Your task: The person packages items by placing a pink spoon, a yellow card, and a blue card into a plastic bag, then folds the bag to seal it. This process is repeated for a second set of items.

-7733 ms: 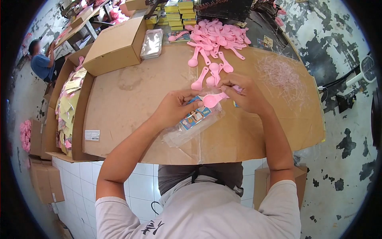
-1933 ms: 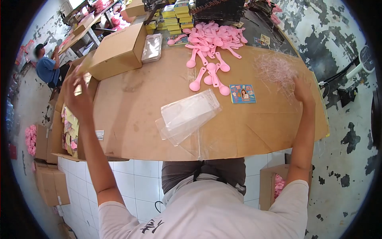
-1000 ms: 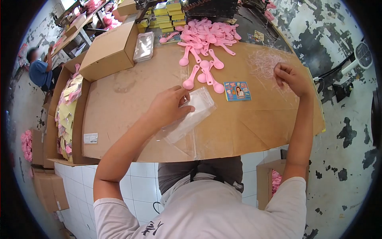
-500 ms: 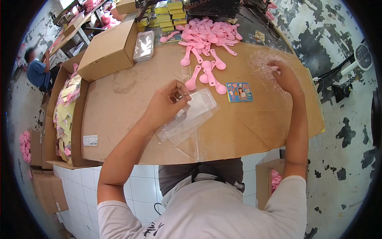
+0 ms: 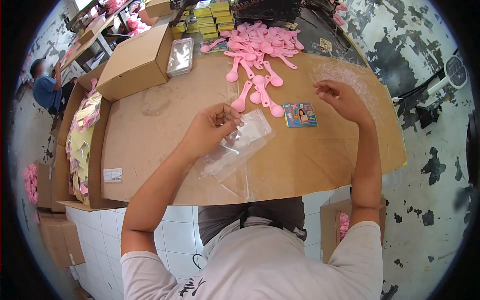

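In the head view, the left hand is over the upper left end of the clear plastic bags, its fingers curled and its thumb brought in beneath them. The gap between thumb and fingers is narrow, and the fingertips are right at the plastic; whether they pinch a layer or only touch it, I cannot tell. The bags lie at a slant on the cardboard sheet, in front of the person, partly covered by that hand.

The right hand is above the sheet with its fingers loosely bent and a small gap between thumb and fingers; nothing shows in its grip. It is near the blue picture card, which lies flat to the right of the bags, and in front of a tangle of thin plastic strips.

Between the hands, a few loose pink spoons lie just beyond the bags, some overlapping. Farther back is the large spoon heap. At the sheet's left end, an open box holds yellow and pink packets, beside a large closed carton.
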Motion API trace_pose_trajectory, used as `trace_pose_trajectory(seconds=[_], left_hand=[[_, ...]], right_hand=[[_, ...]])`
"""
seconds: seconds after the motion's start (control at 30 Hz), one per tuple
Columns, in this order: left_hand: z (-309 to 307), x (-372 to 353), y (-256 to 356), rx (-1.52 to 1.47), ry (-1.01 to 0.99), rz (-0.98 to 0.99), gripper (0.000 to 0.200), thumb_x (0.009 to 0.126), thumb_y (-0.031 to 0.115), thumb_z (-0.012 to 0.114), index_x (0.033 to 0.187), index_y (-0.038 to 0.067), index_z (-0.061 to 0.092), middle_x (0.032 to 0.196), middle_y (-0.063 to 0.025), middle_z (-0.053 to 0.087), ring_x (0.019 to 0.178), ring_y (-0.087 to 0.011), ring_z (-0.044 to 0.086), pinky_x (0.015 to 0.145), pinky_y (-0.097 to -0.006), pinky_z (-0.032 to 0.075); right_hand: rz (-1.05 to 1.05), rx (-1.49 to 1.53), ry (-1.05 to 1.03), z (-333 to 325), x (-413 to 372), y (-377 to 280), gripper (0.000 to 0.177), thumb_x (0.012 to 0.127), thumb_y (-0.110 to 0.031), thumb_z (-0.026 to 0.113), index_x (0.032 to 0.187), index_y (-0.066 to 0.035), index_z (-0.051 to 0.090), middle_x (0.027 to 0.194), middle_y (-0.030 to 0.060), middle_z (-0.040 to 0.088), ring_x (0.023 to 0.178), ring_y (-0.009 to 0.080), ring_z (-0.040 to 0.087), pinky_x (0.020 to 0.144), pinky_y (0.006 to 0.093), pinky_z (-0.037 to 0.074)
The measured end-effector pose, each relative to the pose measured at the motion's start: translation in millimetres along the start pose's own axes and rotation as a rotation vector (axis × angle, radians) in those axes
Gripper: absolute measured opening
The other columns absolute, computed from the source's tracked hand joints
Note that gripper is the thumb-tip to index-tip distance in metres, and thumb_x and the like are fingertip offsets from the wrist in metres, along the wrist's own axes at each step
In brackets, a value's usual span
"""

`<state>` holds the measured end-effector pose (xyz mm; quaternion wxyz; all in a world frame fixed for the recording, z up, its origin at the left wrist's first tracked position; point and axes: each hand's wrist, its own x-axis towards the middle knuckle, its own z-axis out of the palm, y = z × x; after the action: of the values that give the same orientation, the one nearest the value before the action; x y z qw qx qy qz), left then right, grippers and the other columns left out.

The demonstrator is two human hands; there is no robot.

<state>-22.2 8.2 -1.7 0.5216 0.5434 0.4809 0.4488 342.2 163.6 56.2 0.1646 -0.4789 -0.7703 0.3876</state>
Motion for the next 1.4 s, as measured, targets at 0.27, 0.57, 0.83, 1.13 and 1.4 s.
trace_pose_trajectory(seconds=[0.27,0.57,0.83,1.13,1.4], left_hand=[[3,-1,-3,-0.108,-0.042,0.025,0.015,0.099,0.003,0.065,0.113,0.003,0.060,0.096,-0.0048,0.073,0.082,-0.0074,0.068,0.070,-0.0231,0.054],[4,1,-11,-0.086,-0.076,0.065,0.031,0.097,0.000,0.068,0.126,0.001,0.056,0.097,-0.0071,0.073,0.093,-0.0111,0.069,0.077,-0.0260,0.055],[4,-1,-11,-0.055,-0.067,0.045,0.033,0.096,0.001,0.068,0.127,0.000,0.056,0.098,-0.0074,0.074,0.087,-0.0086,0.065,0.077,-0.0251,0.049],[5,-2,-10,-0.034,-0.066,0.040,0.035,0.096,0.002,0.069,0.129,0.001,0.059,0.095,-0.0057,0.073,0.084,-0.0072,0.063,0.076,-0.0250,0.048],[6,-6,-6,-0.020,-0.080,0.017,0.032,0.096,0.004,0.070,0.127,-0.001,0.064,0.100,-0.0066,0.074,0.091,-0.0082,0.068,0.080,-0.0252,0.053]], right_hand=[[-0.365,-0.414,0.183,10,-3,-5,0.034,0.085,-0.010,0.075,0.119,-0.004,0.069,0.130,0.0146,0.060,0.123,0.0336,0.057,0.105,0.0422,0.046],[-0.445,-0.490,-0.008,49,5,0,0.038,0.088,-0.014,0.075,0.125,-0.006,0.070,0.122,0.0125,0.062,0.120,0.0328,0.057,0.105,0.0406,0.047],[-0.345,-0.621,0.165,34,19,28,0.012,0.091,-0.005,0.068,0.103,-0.003,0.071,0.108,0.0094,0.067,0.099,0.0300,0.063,0.088,0.0412,0.051],[-0.293,0.275,0.048,-44,-2,25,0.018,0.091,-0.004,0.068,0.109,-0.001,0.067,0.102,0.0134,0.069,0.086,0.0256,0.064,0.082,0.0345,0.050],[-0.139,-0.992,0.882,-114,10,141,0.049,0.083,0.007,0.058,0.130,-0.008,0.064,0.128,0.0194,0.064,0.121,0.0378,0.059,0.109,0.0494,0.043]])
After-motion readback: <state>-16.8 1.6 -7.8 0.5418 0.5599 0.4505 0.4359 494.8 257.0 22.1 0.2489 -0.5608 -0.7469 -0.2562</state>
